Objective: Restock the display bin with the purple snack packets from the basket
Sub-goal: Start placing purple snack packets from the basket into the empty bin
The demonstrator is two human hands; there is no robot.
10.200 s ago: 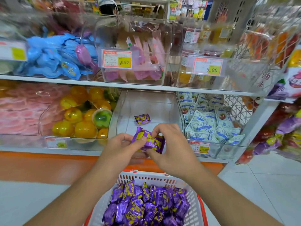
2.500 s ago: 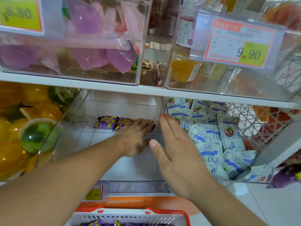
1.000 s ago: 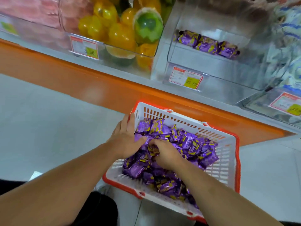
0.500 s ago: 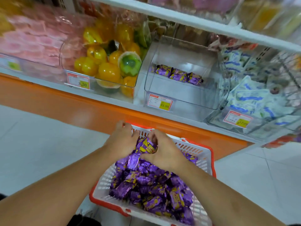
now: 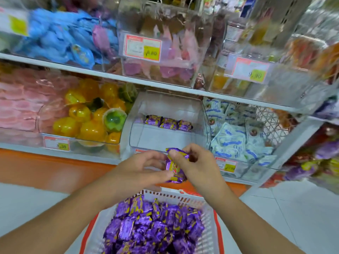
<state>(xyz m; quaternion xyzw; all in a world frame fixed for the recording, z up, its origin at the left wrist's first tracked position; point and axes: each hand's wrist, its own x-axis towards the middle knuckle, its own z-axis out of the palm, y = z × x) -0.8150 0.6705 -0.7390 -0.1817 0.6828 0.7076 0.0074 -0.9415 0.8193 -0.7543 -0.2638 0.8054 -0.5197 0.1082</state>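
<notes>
Both hands hold one purple snack packet (image 5: 175, 166) in the air in front of the clear display bin (image 5: 165, 138). My left hand (image 5: 141, 171) pinches its lower end; my right hand (image 5: 194, 164) pinches its top. Three purple packets (image 5: 168, 123) lie in a row at the back of the bin. Below my hands stands the white basket with a red rim (image 5: 209, 213), heaped with several purple packets (image 5: 154, 228).
Left of the bin is a clear bin of yellow and green jelly cups (image 5: 91, 118); right of it a bin of blue-and-white packets (image 5: 234, 134). An upper shelf (image 5: 165, 87) overhangs the bin. An orange base strip (image 5: 45, 167) runs under the shelf above white floor tiles.
My hands have lifted out of the basket with one purple packet and now hold it up in front of the bin. The camera has tilted upward toward the shelves.
</notes>
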